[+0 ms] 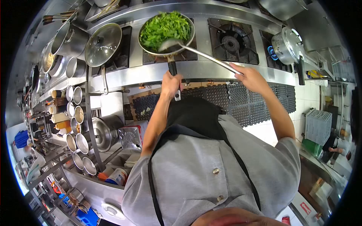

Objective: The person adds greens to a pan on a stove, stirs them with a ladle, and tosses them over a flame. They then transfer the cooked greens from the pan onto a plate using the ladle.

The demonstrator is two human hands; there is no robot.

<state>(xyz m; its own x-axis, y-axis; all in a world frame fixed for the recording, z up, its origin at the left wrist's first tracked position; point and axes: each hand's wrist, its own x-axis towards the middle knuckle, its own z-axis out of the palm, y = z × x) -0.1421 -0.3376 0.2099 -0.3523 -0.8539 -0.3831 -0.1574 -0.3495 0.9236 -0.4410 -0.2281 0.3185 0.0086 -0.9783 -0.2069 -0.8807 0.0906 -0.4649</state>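
Note:
My left hand (171, 84) is wrapped round the black handle of a frying pan (193, 37) on the stove. Chopped leafy greens (166, 28) are heaped in the pan. A long-handled metal cooking spoon (211, 58) slants across the pan's right side, its broad head blurred at the near edge of the greens. The far end of its handle is gripped by my right hand (250, 77), out to the right over the stove's front edge.
Left of the pan sits a glass-lidded pan (103, 43), its handle jutting past the stove edge. At right are a bare burner (232, 42) and a pressure cooker (288, 47) by a lit blue flame. Several metal containers (79, 113) and a large lidded pot (105, 133) stand left.

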